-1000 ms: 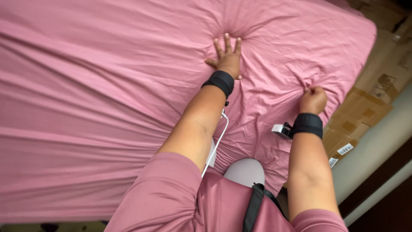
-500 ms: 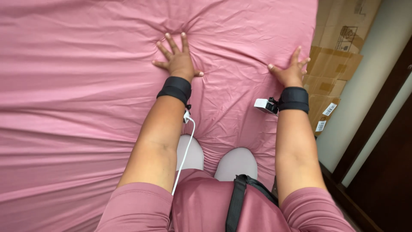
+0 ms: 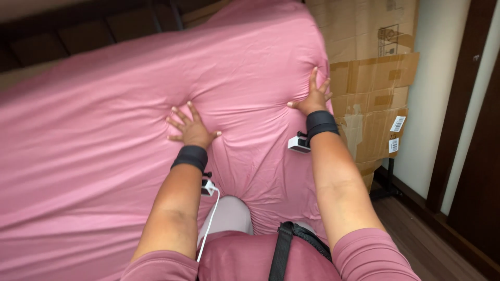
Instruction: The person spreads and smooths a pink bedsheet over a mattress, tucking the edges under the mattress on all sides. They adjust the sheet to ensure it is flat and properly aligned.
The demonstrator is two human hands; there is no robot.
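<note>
Fingers (image 3: pixel 183 115) spread on pink sheet (image 3: pixel 94 156), labelled brown cardboard (image 3: pixel 372 99) right.

A pink bed sheet (image 3: pixel 104 156) is spread over the bed, covering nearly all of what is seen of it. The cloth is smooth and slightly glossy, drawn taut in places. Long shallow folds are seen fanning out from two spots where it is pressed flat: one near the middle, one at the right edge. At that right edge the sheet is pulled down over the side, beside stacked cardboard
</note>
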